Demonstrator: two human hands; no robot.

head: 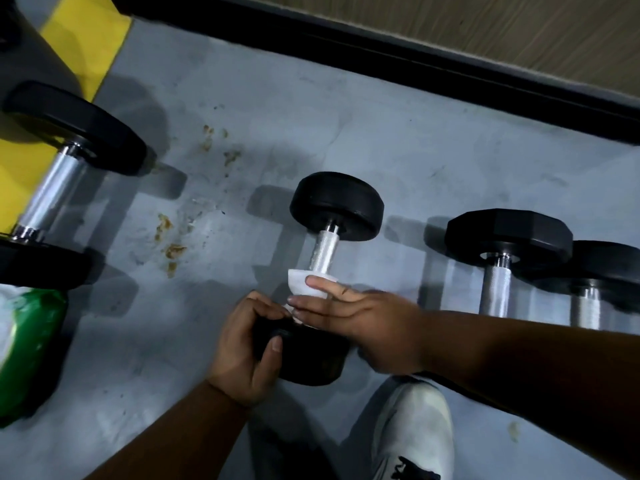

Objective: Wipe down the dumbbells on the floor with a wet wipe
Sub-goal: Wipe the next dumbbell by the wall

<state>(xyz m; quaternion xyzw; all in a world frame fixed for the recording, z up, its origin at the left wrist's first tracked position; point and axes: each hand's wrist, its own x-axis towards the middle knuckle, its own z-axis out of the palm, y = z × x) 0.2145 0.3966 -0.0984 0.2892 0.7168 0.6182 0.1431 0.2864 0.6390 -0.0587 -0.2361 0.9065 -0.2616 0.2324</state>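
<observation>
Early going, I'd say: the left hand (247, 344) grips the middle dumbbell's (334, 216) near head while the right hand (360, 315) wraps the wet wipe (298, 282) round its handle; three other dumbbells (507, 244) look untouched

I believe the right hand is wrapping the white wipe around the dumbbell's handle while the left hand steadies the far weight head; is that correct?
Not quite: the head view shows the left hand gripping the near weight head, not the far one. The right hand does wrap the white wipe around the dumbbell's handle.
</observation>
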